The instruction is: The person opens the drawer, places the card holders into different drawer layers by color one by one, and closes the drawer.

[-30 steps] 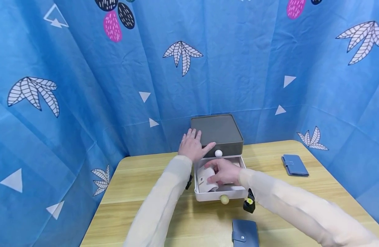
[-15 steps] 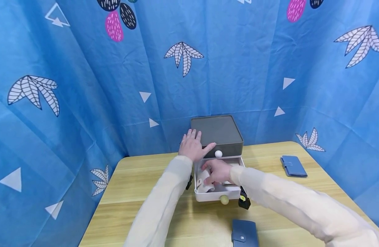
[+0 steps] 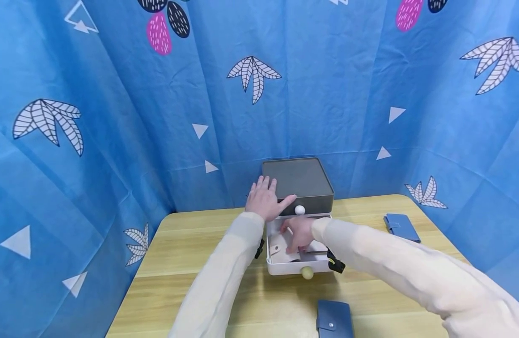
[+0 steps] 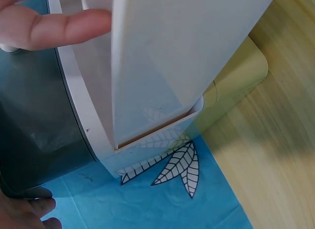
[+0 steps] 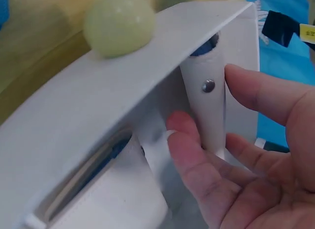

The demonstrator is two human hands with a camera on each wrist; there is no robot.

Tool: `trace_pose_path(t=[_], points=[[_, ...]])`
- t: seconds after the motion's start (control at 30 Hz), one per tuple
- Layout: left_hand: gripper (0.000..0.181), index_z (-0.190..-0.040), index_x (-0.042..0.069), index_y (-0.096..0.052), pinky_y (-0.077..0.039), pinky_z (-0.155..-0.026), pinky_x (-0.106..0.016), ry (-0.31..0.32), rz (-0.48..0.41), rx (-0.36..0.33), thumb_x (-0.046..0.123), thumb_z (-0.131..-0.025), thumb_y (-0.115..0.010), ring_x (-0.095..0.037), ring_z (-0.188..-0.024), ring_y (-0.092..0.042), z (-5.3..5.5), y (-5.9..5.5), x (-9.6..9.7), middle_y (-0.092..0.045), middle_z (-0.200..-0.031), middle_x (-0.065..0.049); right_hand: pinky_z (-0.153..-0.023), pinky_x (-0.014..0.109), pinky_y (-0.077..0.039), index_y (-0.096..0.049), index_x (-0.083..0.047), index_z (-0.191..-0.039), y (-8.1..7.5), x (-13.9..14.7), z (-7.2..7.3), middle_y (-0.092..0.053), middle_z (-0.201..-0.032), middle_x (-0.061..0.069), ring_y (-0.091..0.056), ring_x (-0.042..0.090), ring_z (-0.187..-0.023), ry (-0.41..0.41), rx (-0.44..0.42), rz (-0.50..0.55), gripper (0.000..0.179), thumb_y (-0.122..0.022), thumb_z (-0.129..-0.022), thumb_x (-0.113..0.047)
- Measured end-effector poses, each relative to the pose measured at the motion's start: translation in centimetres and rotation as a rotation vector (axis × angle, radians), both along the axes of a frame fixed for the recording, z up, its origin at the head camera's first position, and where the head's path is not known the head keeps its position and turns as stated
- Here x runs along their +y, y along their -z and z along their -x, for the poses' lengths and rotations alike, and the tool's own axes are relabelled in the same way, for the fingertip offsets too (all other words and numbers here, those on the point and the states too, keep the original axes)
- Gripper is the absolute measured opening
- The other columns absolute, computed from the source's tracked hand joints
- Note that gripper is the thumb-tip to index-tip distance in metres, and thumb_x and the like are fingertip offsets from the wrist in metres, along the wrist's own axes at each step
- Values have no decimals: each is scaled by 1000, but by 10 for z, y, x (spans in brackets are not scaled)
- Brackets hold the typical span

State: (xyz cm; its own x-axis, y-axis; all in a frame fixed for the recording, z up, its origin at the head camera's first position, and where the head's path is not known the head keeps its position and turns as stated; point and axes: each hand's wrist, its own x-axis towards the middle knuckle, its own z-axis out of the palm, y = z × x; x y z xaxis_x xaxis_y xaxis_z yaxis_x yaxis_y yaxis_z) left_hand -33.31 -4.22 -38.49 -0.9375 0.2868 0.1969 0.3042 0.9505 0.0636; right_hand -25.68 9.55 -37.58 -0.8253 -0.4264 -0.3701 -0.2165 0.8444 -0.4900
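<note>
In the head view my left hand point(image 3: 263, 199) rests spread over the left edge of the grey box point(image 3: 297, 178), thumb pointing right toward its white knob point(image 3: 299, 210). The white drawer point(image 3: 280, 268) below is pulled out. My right hand point(image 3: 300, 232) reaches into it, over a white wallet point(image 3: 279, 251) with a snap button at the drawer's left side. Close up, the right wrist view shows thumb and fingers loosely spread on either side of this wallet point(image 5: 204, 101), which stands on edge with blue inside. A second white wallet point(image 5: 113, 189) sits beside it.
One dark blue wallet point(image 3: 335, 319) with a snap strap lies near the table's front edge. Another blue wallet point(image 3: 402, 227) is at the right. A pale yellow-green knob point(image 3: 307, 272) sticks out of the drawer front. Behind the table hangs a blue patterned curtain point(image 3: 259, 126).
The white wallet has settled lower against the drawer's left side, and my right hand's fingers have loosened around it. My left hand stays in place on the grey box.
</note>
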Motion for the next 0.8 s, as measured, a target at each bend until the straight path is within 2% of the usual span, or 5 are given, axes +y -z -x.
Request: trace_pose_path(t=[0.1,0.43,0.6,0.8], points=[[109,-152,11,-30,-12,-117,-45,-2,-4,-4,88,-78,-9,-28,-147,-10,0,0,0,-23,-158,-12,-58,31,-56,-54,-10,-128,-2,-1,0,-65,-74,8,-68,22,-63,-23,-4,-61,60,-82,-75,-15],[108,-152,11,-30,-12,-117,-45,-5,-4,-6,88,-78,-9,-28,-147,-10,-1,0,1,-22,-158,-12,-63,31,-58,-51,-9,-128,-9,-10,0,-67,-74,9,-69,21,-69,-52,-20,-176,61,-80,-75,-16],[109,-152,11,-29,-12,-117,-44,-7,2,-8,88,-78,-8,-28,-147,-10,-1,1,2,-22,-158,-12,-64,33,-58,-51,-12,-126,-6,-11,0,-69,-76,12,-69,22,-69,-35,-43,-214,59,-80,-75,-18],[109,-152,11,-31,-13,-117,-44,-6,0,3,88,-78,-9,-28,-146,-12,-1,-2,1,-24,-157,-12,-66,36,-58,-51,-15,-118,-3,-9,1,-70,-75,14,-70,23,-70,-56,-33,-262,54,-80,-73,-19]])
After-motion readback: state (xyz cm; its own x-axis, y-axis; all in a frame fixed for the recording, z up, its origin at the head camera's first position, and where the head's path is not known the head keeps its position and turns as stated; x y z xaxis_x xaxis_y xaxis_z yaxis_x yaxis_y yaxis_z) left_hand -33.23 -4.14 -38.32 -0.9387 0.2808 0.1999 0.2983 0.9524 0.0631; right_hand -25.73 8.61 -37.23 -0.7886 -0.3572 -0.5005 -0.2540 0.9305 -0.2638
